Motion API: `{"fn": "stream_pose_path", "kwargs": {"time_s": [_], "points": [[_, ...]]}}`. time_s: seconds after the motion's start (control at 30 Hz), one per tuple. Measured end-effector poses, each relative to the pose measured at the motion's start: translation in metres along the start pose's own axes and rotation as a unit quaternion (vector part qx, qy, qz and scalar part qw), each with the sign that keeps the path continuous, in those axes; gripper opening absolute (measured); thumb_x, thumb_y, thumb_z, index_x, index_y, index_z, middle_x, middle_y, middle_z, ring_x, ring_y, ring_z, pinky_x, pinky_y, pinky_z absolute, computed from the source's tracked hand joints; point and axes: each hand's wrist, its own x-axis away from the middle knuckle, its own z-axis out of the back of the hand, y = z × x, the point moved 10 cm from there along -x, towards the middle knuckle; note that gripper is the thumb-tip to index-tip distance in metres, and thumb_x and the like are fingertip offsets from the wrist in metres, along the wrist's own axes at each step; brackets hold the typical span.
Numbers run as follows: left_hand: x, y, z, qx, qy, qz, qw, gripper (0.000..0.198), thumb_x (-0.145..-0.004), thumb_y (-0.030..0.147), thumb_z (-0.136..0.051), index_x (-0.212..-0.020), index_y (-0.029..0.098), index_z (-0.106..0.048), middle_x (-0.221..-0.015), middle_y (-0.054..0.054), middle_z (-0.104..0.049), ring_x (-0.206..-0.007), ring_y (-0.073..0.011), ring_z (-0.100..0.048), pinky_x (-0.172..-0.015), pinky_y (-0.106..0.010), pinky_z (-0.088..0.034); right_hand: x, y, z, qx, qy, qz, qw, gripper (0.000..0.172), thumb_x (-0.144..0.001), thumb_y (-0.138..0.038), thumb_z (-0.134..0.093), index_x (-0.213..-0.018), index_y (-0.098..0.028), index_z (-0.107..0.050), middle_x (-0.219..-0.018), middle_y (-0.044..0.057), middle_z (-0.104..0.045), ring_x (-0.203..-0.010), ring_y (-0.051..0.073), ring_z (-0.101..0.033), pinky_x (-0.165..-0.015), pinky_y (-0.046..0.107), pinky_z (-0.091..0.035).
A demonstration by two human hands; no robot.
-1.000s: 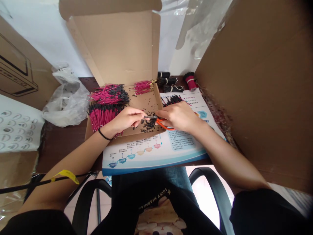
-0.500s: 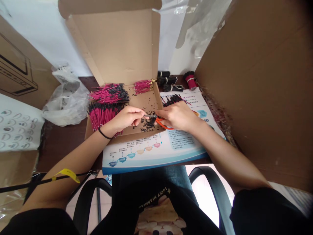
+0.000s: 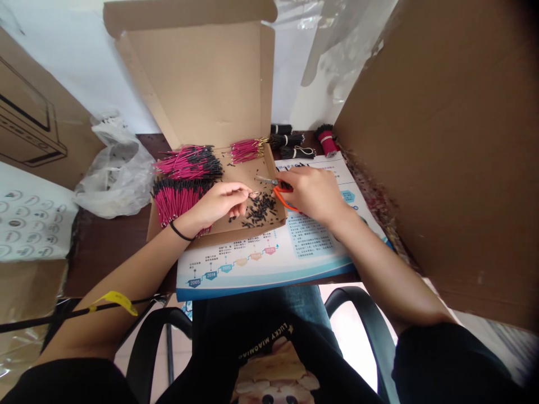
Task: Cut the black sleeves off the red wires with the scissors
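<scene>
My left hand [image 3: 219, 205] is pinched on a short wire whose bare end pokes out at its fingertips, over the open cardboard box [image 3: 219, 233]. My right hand [image 3: 314, 193] grips orange-handled scissors [image 3: 278, 193], their blades pointing left over the box's right wall. Small black offcuts [image 3: 259, 210] lie scattered on the box floor between the hands. Piles of pink wires with black ends [image 3: 181, 193] fill the box's left side, with another pink bunch [image 3: 246, 150] at the back.
A printed poster [image 3: 269, 258] lies under the box. Bundles of black wires [image 3: 292, 146] and a red bundle [image 3: 327, 140] sit at the back. A plastic bag [image 3: 115, 174] lies left; a big cardboard sheet [image 3: 442, 140] stands right. A chair's black armrests [image 3: 362, 325] flank my lap.
My right hand has drawn the scissors up and to the right, away from my left hand's fingertips. The left hand has stayed over the box.
</scene>
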Motion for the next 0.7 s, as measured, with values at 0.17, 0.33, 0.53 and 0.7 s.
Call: {"fn": "stream_pose_path", "kwargs": {"time_s": [0.17, 0.33, 0.53, 0.7], "points": [[-0.001, -0.004, 0.002, 0.036, 0.014, 0.007, 0.999, 0.013, -0.089, 0.017, -0.049, -0.08, 0.015, -0.058, -0.056, 0.0, -0.062, -0.047, -0.0065, -0.054, -0.045, -0.018, -0.038, -0.002, 0.006, -0.005, -0.062, 0.011, -0.001, 0.998, 0.05, -0.082, -0.025, -0.054, -0.13, -0.011, -0.053, -0.098, 0.013, -0.061, -0.095, 0.028, -0.054, -0.081, 0.039, -0.045], [-0.002, -0.006, 0.0, 0.051, 0.011, 0.017, 0.998, 0.013, -0.089, 0.015, -0.047, -0.079, 0.015, -0.054, -0.059, 0.0, -0.064, -0.048, -0.0061, -0.056, -0.044, -0.017, -0.038, -0.004, -0.007, -0.007, -0.1, 0.013, 0.05, 0.994, 0.054, -0.084, -0.013, -0.043, -0.138, -0.009, -0.043, -0.114, 0.016, -0.058, -0.105, 0.029, -0.051, -0.091, 0.044, -0.044], [-0.002, -0.003, 0.0, 0.055, 0.013, 0.0, 0.998, 0.013, -0.09, 0.019, -0.048, -0.079, 0.015, -0.052, -0.06, -0.001, -0.065, -0.05, -0.0071, -0.059, -0.046, -0.018, -0.038, -0.009, -0.014, -0.008, -0.073, 0.05, 0.077, 0.993, 0.034, -0.09, -0.013, -0.041, -0.116, -0.018, -0.063, -0.107, 0.009, -0.068, -0.098, 0.025, -0.053, -0.088, 0.041, -0.041], [-0.003, -0.006, 0.002, 0.073, 0.017, -0.004, 0.997, 0.016, -0.088, 0.029, -0.054, -0.079, 0.015, -0.053, -0.067, -0.005, -0.07, -0.057, -0.0108, -0.065, -0.049, -0.02, -0.041, -0.01, -0.015, -0.004, -0.08, 0.069, 0.075, 0.992, 0.033, -0.093, -0.017, -0.04, -0.112, -0.022, -0.066, -0.113, 0.006, -0.067, -0.103, 0.025, -0.05, -0.086, 0.041, -0.038]]}}
